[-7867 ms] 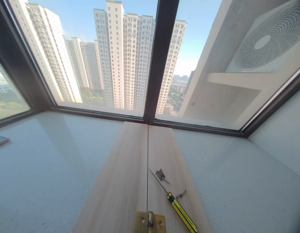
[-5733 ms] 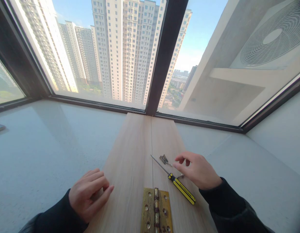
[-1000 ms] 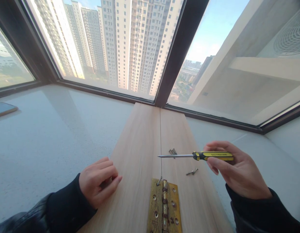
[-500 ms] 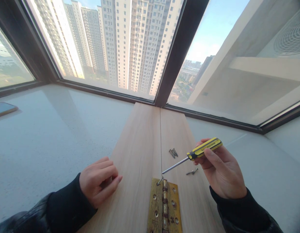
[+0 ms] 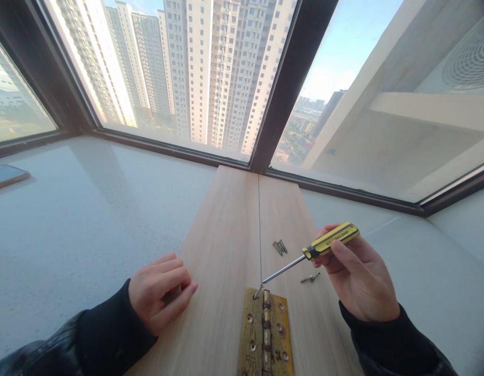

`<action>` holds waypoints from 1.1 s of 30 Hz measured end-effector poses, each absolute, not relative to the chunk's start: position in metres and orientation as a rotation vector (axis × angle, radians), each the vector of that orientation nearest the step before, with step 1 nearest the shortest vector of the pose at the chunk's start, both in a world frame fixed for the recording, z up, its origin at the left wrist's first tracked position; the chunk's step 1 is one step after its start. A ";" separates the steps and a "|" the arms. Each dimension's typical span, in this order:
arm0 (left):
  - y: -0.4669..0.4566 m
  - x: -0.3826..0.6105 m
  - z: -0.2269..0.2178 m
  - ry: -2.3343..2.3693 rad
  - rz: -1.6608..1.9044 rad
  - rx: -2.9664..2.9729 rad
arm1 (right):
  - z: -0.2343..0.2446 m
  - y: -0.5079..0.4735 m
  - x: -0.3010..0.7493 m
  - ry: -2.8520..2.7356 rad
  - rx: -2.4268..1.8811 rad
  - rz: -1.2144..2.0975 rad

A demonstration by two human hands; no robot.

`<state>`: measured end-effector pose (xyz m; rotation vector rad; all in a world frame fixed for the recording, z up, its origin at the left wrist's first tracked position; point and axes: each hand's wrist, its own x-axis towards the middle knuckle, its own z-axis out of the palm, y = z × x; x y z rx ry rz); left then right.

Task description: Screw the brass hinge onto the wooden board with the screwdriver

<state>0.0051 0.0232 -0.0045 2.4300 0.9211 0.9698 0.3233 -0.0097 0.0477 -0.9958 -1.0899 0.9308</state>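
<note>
My right hand grips the yellow and black handle of a screwdriver. Its steel shaft slants down to the left, and the tip meets a screw standing at the top left corner of a brass hinge. The hinge lies across the seam between two pale wooden boards. My left hand rests on the left board's edge with its fingers curled in, nothing visible inside them. A small pile of loose screws and one or two more screws lie on the right board.
The boards lie on a white stone windowsill that runs to a dark window frame. A phone lies at the far left. High-rise towers and an outdoor fan unit show beyond the glass.
One second ago the screwdriver was held level above the boards. My right hand tilted it down and set its tip on the screw at the hinge corner. My left hand has stayed put.
</note>
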 end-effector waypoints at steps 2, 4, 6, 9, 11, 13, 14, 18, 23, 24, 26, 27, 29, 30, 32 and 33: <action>0.023 0.005 -0.004 0.919 0.973 2.430 | 0.047 -0.009 0.325 -1.099 -0.996 0.936; 0.023 0.005 -0.004 0.918 0.977 2.433 | 0.047 -0.009 0.327 -1.106 -0.998 0.940; 0.023 0.005 -0.004 0.920 0.981 2.437 | 0.046 -0.009 0.327 -1.110 -1.001 0.941; 0.024 0.005 -0.004 0.917 0.983 2.440 | 0.046 -0.009 0.327 -1.114 -1.006 0.942; 0.024 0.005 -0.005 0.917 0.984 2.439 | 0.047 -0.009 0.326 -1.115 -1.010 0.943; 0.024 0.005 -0.005 0.921 0.981 2.444 | 0.047 -0.010 0.325 -1.114 -1.013 0.940; 0.024 0.005 -0.005 0.923 0.978 2.447 | 0.047 -0.010 0.325 -1.113 -1.015 0.938; 0.024 0.004 -0.005 0.928 0.962 2.456 | 0.047 -0.009 0.325 -1.119 -1.023 0.927; 0.024 0.004 -0.004 0.925 0.954 2.456 | 0.046 -0.008 0.325 -1.148 -1.038 0.907; 0.024 0.003 -0.005 0.925 0.955 2.459 | 0.046 -0.008 0.325 -1.160 -1.039 0.900; 0.024 0.003 -0.005 0.926 0.955 2.466 | 0.047 -0.008 0.324 -1.191 -1.037 0.883; 0.024 0.003 -0.005 0.929 0.954 2.468 | 0.049 -0.008 0.324 -1.210 -1.037 0.872; 0.024 0.004 -0.004 0.935 0.957 2.471 | 0.054 -0.009 0.321 -1.255 -1.039 0.852; 0.024 0.004 -0.004 0.937 0.963 2.473 | 0.059 -0.010 0.318 -1.280 -1.042 0.841; 0.024 0.004 -0.003 0.936 0.972 2.474 | 0.070 -0.013 0.311 -1.323 -1.045 0.820; 0.024 0.004 -0.003 0.935 0.972 2.473 | 0.076 -0.015 0.307 -1.350 -1.052 0.800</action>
